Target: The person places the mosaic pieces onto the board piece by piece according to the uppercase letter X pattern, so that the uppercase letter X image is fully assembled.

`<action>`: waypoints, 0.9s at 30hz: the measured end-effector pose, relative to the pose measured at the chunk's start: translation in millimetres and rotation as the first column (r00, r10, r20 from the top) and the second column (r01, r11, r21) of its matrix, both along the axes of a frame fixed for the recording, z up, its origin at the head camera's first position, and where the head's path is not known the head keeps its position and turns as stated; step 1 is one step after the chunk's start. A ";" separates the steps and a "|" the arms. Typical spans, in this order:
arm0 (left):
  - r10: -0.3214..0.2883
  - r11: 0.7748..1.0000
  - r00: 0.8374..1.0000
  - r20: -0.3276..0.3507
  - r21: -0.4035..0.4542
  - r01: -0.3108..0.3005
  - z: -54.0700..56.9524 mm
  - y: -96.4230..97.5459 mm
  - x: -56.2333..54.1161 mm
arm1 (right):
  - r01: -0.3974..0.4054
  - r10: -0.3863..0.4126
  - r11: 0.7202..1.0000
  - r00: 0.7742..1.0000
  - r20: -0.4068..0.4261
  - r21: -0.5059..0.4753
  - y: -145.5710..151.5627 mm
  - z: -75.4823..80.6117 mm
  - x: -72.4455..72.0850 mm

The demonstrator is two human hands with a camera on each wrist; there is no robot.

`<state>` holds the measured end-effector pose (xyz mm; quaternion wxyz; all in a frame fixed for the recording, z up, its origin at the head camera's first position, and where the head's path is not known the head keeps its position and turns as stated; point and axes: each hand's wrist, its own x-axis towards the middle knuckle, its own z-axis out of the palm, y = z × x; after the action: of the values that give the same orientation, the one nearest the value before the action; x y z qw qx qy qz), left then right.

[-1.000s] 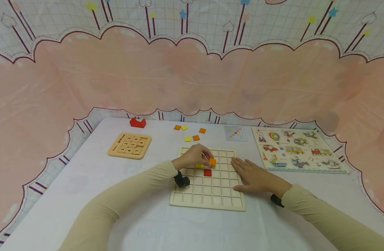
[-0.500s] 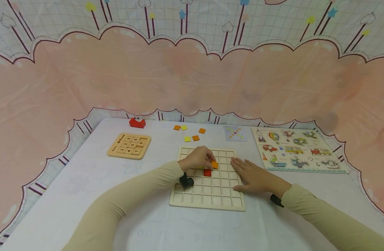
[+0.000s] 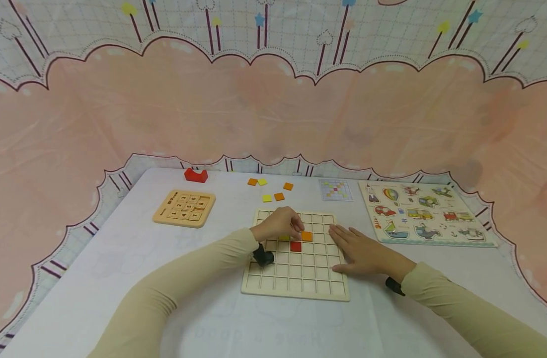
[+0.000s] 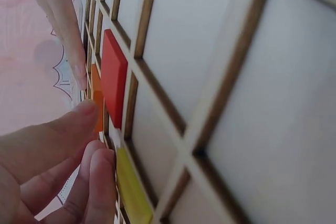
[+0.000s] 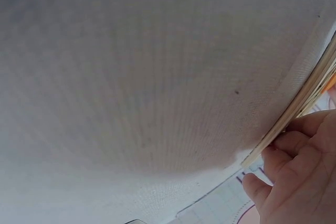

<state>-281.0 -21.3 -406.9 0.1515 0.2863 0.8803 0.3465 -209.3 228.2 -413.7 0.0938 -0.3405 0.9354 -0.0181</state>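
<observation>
An orange square tile lies flat in a cell of the wooden grid board. My left hand is at its left edge, the thumb tip overlapping the tile in the left wrist view and the other fingers loosely bent below. Diagonally nearer sits a red tile in its own cell. A yellow tile is set in the board beneath the left hand, partly hidden in the head view. My right hand rests with fingers spread along the board's right edge, its fingertips touching the rim.
Behind the board lie several loose orange tiles and yellow tiles. A printed pattern card lies behind, right. The number puzzle and a red notched block are left; a picture puzzle board is right.
The orange tile, earlier pinched and tilted in the left hand, has come down and to the right into a board cell. The left fingers have drawn slightly back from it. The right hand stays put.
</observation>
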 end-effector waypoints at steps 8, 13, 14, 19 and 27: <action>-0.020 1.000 1.000 0.004 -0.004 0.020 -1.4 3.5 -0.5 | 0.006 -0.006 1.000 1.000 -0.004 0.004 0.7 -1.1 -0.7; -0.023 1.000 1.000 -0.014 -0.006 0.023 -0.5 3.0 0.4 | 0.008 -0.008 1.000 1.000 -0.001 0.006 0.0 -1.1 -0.3; -0.024 1.000 0.999 -0.021 -0.009 0.024 -0.3 2.8 0.7 | 0.010 -0.010 1.000 1.000 0.000 0.008 -0.1 -0.9 -0.1; -0.025 1.000 0.999 -0.030 -0.008 0.024 -0.3 1.7 1.5 | 0.017 -0.017 1.000 1.000 0.005 0.017 0.0 -0.9 -0.5; -0.015 1.000 1.000 -0.015 0.001 0.015 0.4 0.3 0.1 | 0.014 -0.014 1.000 1.000 0.005 0.021 -0.7 -2.3 -1.8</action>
<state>-280.9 -21.0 -406.5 0.1473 0.2955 0.8791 0.3437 -211.1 227.5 -416.0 0.0998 -0.3330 0.9376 -0.0097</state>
